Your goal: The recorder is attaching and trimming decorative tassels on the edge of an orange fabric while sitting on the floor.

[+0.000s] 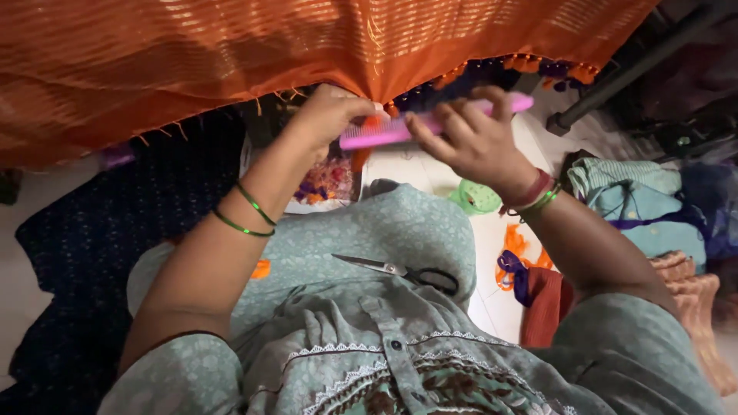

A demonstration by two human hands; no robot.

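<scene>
A large orange cloth (231, 54) with a fringed edge hangs across the top of the head view. My left hand (327, 115) pinches an orange tassel (370, 123) at that edge. My right hand (473, 138) grips a pink comb (384, 132) and holds it against the tassel, right beside the left fingers. Green bangles sit on my left wrist, red and green ones on my right. A pair of black-handled scissors (400, 270) lies on my lap, on the grey-green printed dress.
A dark blue mat (92, 246) covers the floor at left. Orange and purple thread bundles (515, 265) and a green round lid (477, 198) lie on the white floor. Folded clothes (638, 207) are piled at right. A dark metal stand leg (615, 77) crosses the upper right.
</scene>
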